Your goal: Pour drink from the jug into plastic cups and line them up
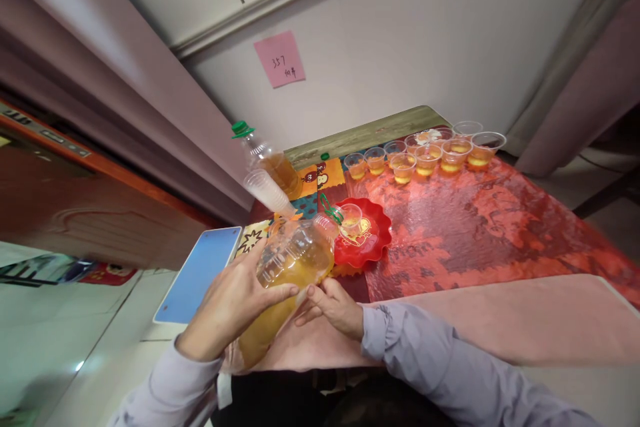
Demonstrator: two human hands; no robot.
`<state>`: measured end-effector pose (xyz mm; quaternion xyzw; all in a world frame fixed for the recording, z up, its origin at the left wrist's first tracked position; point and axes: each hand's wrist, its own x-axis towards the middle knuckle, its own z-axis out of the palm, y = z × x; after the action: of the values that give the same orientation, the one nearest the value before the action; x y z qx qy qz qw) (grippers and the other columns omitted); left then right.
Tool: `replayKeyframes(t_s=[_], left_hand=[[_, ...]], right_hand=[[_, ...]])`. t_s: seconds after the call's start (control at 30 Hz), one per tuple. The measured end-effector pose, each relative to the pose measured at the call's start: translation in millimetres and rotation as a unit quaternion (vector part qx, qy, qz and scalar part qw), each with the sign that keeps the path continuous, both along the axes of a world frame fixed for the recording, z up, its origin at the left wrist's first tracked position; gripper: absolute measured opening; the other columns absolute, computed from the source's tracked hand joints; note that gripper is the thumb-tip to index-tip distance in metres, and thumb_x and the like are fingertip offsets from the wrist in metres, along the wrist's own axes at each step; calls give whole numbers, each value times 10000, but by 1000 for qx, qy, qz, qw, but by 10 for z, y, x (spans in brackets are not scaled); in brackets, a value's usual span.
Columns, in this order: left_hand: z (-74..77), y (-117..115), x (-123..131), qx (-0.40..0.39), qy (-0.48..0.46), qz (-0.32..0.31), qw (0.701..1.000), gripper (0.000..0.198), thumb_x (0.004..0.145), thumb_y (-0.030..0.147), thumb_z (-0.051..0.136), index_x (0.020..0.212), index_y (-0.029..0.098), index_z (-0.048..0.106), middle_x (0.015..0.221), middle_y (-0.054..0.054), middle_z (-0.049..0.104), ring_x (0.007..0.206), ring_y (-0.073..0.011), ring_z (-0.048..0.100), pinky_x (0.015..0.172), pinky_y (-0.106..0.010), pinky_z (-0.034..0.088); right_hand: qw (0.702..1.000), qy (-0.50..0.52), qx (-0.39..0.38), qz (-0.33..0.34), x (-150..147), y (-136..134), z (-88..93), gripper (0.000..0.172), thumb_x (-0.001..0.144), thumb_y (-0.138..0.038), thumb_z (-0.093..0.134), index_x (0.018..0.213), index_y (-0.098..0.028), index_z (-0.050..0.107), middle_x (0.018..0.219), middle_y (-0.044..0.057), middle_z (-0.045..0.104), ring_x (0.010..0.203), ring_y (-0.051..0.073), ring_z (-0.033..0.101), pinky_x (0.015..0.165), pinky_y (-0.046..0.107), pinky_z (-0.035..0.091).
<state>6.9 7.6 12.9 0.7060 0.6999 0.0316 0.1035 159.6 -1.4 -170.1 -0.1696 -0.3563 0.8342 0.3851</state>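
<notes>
A large clear plastic bottle [300, 260] of yellow-orange liquid lies tilted between my hands, its neck pointing away and right. My left hand [227, 303] grips its left side, thumb across the near face. On the lower right, my right hand [337, 307] holds the bottle with fingertips and thumb, some fingers hidden. The mouth, with a green ring handle [330, 209], is at a clear plastic cup [354, 213] on a red scalloped plate [384, 237]. A little liquid seems to be in this cup; whether any is flowing I cannot make out.
Several cups of liquid [428, 160] stand in rows at the back right. A second bottle with a green cap [277, 170] and a leaning stack of clear cups [267, 190] are at the back left. A green cap [325, 156] lies near the wall. A pink cloth [500, 317] covers the front edge.
</notes>
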Motion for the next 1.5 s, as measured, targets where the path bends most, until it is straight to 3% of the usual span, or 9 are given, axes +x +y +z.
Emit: replayKeyframes(t_s=[0.63, 1.3, 1.5], left_hand=[[20, -8, 37, 14, -1, 7, 1000, 927, 731, 687, 798, 1529, 277, 566, 1390, -110, 748, 1220, -362, 731, 998, -469, 588], [51, -11, 68, 12, -32, 2, 999, 905, 732, 622, 805, 1532, 270, 567, 1387, -109, 750, 1269, -355, 714, 1035, -460, 575], [10, -8, 35, -6, -13, 34, 999, 990, 709, 683, 811, 1551, 234, 544, 1491, -141, 679, 1353, -389, 652, 1093, -530, 536]], right_hand=[[1000, 15, 1, 5, 9, 1, -11, 860, 825, -828, 720, 1335, -147, 593, 1063, 107, 755, 945, 264, 803, 925, 555, 670], [1000, 16, 5, -3, 7, -2, -6, 859, 839, -807, 730, 1371, -148, 587, 1091, 117, 757, 927, 254, 802, 906, 535, 677], [1000, 16, 12, 0, 6, 0, -7, 866, 843, -816, 719, 1366, -140, 582, 1088, 121, 753, 923, 257, 800, 896, 538, 679]])
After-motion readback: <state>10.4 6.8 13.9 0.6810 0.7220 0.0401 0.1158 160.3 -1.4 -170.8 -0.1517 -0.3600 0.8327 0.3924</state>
